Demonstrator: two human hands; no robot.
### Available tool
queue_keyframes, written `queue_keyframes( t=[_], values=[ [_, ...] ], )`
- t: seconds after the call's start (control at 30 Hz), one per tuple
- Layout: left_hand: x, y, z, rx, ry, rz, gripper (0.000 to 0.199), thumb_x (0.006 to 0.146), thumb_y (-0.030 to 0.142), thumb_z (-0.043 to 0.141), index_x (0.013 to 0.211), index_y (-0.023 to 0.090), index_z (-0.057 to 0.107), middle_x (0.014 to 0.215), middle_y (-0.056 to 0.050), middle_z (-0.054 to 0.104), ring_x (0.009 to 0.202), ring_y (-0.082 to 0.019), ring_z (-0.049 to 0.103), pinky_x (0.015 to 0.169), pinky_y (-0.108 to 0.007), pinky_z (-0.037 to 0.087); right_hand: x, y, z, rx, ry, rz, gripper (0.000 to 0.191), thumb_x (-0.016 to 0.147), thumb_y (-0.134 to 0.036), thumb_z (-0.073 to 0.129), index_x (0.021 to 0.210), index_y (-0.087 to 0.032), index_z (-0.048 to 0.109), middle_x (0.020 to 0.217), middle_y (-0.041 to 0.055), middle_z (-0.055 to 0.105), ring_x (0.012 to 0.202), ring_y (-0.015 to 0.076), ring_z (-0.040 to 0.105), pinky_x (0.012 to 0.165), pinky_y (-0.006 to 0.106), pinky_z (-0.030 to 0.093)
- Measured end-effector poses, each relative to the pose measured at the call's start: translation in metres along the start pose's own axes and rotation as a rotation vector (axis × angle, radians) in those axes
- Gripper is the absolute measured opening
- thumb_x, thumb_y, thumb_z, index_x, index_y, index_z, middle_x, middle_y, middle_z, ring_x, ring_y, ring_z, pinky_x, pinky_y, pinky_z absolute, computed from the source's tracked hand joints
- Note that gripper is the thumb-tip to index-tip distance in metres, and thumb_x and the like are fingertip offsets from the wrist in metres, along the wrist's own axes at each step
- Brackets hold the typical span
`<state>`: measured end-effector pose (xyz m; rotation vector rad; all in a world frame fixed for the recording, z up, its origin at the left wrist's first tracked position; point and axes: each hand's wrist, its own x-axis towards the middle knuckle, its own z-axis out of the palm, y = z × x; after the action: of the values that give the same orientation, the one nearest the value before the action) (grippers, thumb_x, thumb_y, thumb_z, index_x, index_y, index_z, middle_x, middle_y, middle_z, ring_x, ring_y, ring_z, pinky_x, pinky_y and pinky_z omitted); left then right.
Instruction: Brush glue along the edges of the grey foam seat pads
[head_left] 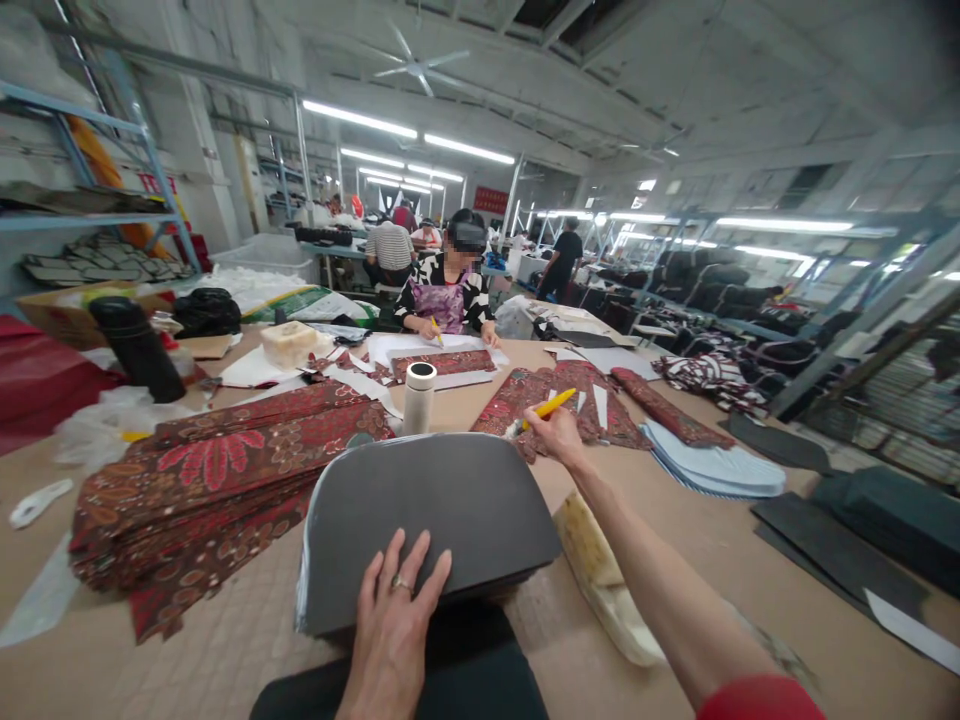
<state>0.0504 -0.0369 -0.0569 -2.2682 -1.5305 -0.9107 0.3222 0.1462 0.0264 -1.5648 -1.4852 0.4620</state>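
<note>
Left hand (397,610): lying spread, gripping nothing, resting on dark panel stack (442,495) directly before the wearer | Right hand (561,437): grasping yellow-handled tool (555,402), tip hanging near red patterned fabric (514,392), contact unclear | Judgement: pressing the left hand flat should be preventing top-panel slippage.

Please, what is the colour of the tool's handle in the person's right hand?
The handle in the right hand is yellow, seen in the head view.

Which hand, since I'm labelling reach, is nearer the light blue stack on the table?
Right. The right hand, holding a yellow-handled tool, is left of the light blue stack; the left hand lies on the grey panel, farther left.
</note>
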Motion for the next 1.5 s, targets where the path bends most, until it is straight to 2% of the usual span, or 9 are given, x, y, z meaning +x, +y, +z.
queue_keyframes(
  t=[0.17,0.37,0.57,0.93,1.13,1.27,1.37,1.43,1.5],
  values=[
    [-0.001,-0.008,0.002,0.084,-0.022,0.105,0.057,0.078,0.001,0.045,0.118,0.038,0.059,0.126,0.001,0.06,0.122,-0.024,0.048,0.095,-0.038,0.036,-0.007,-0.007,0.005,-0.018,0.012,-0.035,0.03,0.074,-0.042,0.05,0.08,-0.016,0.066,0.073,0.0044,0.067,0.067,0.0175,0.061,0.065,0.026,0.044],
    [-0.003,-0.014,0.008,0.057,-0.049,0.073,0.055,0.079,0.004,0.046,0.119,0.04,0.058,0.126,0.002,0.06,0.123,-0.022,0.046,0.096,-0.036,0.036,-0.025,-0.002,0.0,-0.089,0.022,-0.053,0.026,0.076,-0.04,0.05,0.072,-0.019,0.064,0.062,0.0021,0.064,0.06,0.0172,0.06,0.061,0.026,0.043],
    [-0.003,-0.014,0.012,0.077,-0.045,0.074,0.048,0.082,0.008,0.045,0.115,0.039,0.061,0.124,0.001,0.061,0.123,-0.021,0.047,0.096,-0.037,0.037,-0.051,0.007,-0.016,-0.116,0.03,-0.081,0.024,0.077,-0.04,0.051,0.078,-0.021,0.066,0.062,0.0021,0.066,0.059,0.0182,0.062,0.059,0.026,0.044],
    [0.002,-0.011,0.009,-0.005,-0.061,0.032,0.041,0.087,0.013,0.043,0.112,0.038,0.064,0.123,-0.003,0.062,0.121,-0.026,0.048,0.096,-0.043,0.034,-0.127,-0.006,-0.046,-0.107,0.086,-0.078,0.032,0.081,-0.046,0.049,0.08,-0.021,0.068,0.063,0.0024,0.066,0.058,0.0174,0.061,0.058,0.027,0.045],
    [0.007,0.0,0.003,-0.072,-0.147,-0.023,0.041,0.086,0.012,0.041,0.11,0.034,0.066,0.124,-0.006,0.061,0.121,-0.03,0.049,0.094,-0.05,0.039,-0.198,-0.016,-0.063,-0.198,0.184,-0.054,0.029,0.08,-0.046,0.053,0.083,-0.022,0.069,0.079,0.0054,0.069,0.078,0.0218,0.063,0.077,0.034,0.046],
    [0.025,-0.001,-0.028,-0.267,-0.22,-0.118,0.033,0.086,0.024,0.043,0.108,0.025,0.068,0.124,-0.01,0.061,0.12,-0.032,0.05,0.096,-0.052,0.04,-0.238,-0.042,-0.074,-0.132,0.259,0.015,0.029,0.078,-0.047,0.056,0.085,-0.021,0.067,0.088,0.0053,0.069,0.085,0.0217,0.063,0.083,0.035,0.045],
    [0.044,-0.029,-0.072,-0.516,-0.212,-0.29,0.043,0.091,0.035,0.034,0.126,0.02,0.054,0.126,-0.008,0.059,0.118,-0.023,0.052,0.103,-0.042,0.039,-0.24,-0.07,-0.064,0.022,0.306,0.108,0.033,0.076,-0.05,0.058,0.086,-0.02,0.066,0.081,0.0038,0.067,0.077,0.0195,0.062,0.076,0.033,0.047],
    [0.052,-0.055,-0.098,-0.593,-0.245,-0.424,0.046,0.09,0.039,0.033,0.125,0.02,0.054,0.12,-0.005,0.063,0.117,-0.022,0.053,0.104,-0.039,0.038,-0.233,-0.09,-0.042,0.166,0.164,0.165,0.036,0.074,-0.052,0.06,0.086,-0.019,0.066,0.065,0.0004,0.061,0.06,0.0156,0.057,0.059,0.028,0.046],
    [0.051,-0.078,-0.111,-0.617,-0.343,-0.47,0.044,0.089,0.039,0.031,0.113,0.02,0.063,0.123,-0.004,0.061,0.122,-0.022,0.048,0.107,-0.039,0.034,-0.229,-0.113,-0.011,0.321,-0.053,0.176,0.038,0.074,-0.052,0.062,0.087,-0.017,0.066,0.055,-0.0027,0.054,0.049,0.0121,0.05,0.049,0.025,0.041]
  ],
)
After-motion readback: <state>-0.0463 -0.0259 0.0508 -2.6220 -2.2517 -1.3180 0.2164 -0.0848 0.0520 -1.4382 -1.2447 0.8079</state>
